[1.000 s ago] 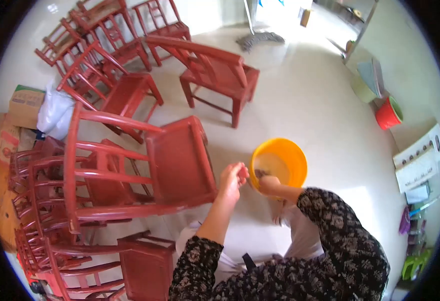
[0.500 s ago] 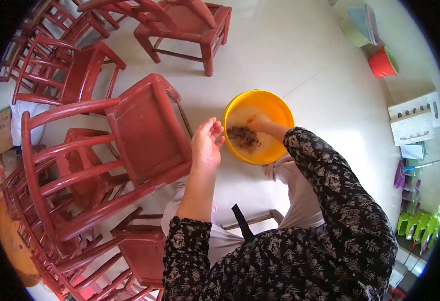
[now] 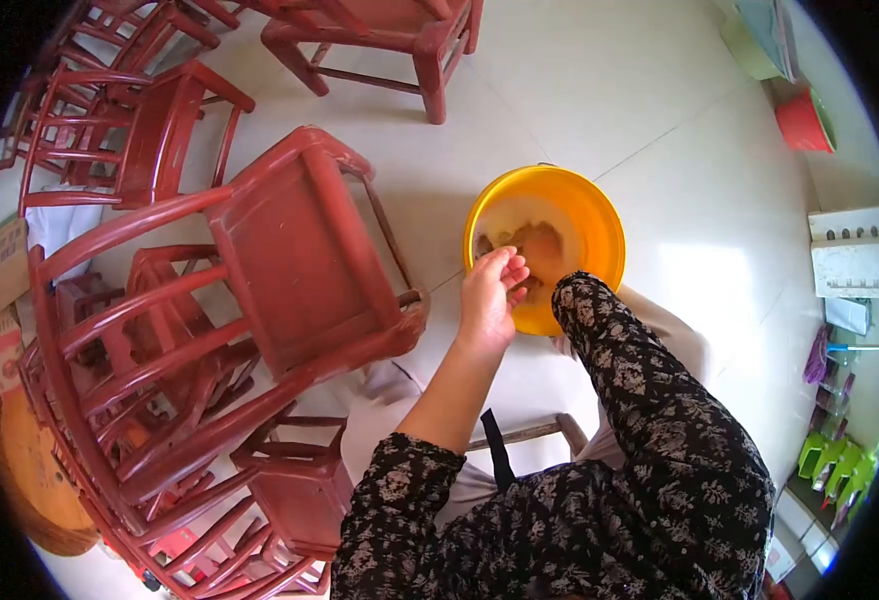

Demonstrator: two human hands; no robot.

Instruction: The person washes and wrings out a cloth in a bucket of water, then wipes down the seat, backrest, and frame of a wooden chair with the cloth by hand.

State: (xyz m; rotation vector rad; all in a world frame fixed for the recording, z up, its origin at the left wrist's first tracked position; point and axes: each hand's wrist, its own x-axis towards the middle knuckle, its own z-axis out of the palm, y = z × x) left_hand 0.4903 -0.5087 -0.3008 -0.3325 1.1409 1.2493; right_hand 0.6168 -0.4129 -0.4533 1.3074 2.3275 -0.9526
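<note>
A yellow bucket (image 3: 604, 225) stands on the floor in front of me, holding cloudy water with dark brown clumps (image 3: 483, 244) in it. My right hand (image 3: 545, 250) is down in the water among the clumps. Its fingers are blurred under the surface, so what they hold does not show. Over the bucket's near-left rim hovers my left hand (image 3: 489, 300), palm side up, with loosely curled fingers and nothing visible in them. It covers part of the rim and some of the contents.
A red wooden chair (image 3: 309, 255) lies close on the left, with several more chairs behind it. Another red chair (image 3: 369, 35) is at the top. Along the right wall are a red bucket (image 3: 801, 122), a white rack (image 3: 847, 265) and green items (image 3: 831, 465).
My left hand has moved right, from beside the bucket to over its rim. My right hand has shifted toward the clumps, which look more spread out. The view has also shifted a little.
</note>
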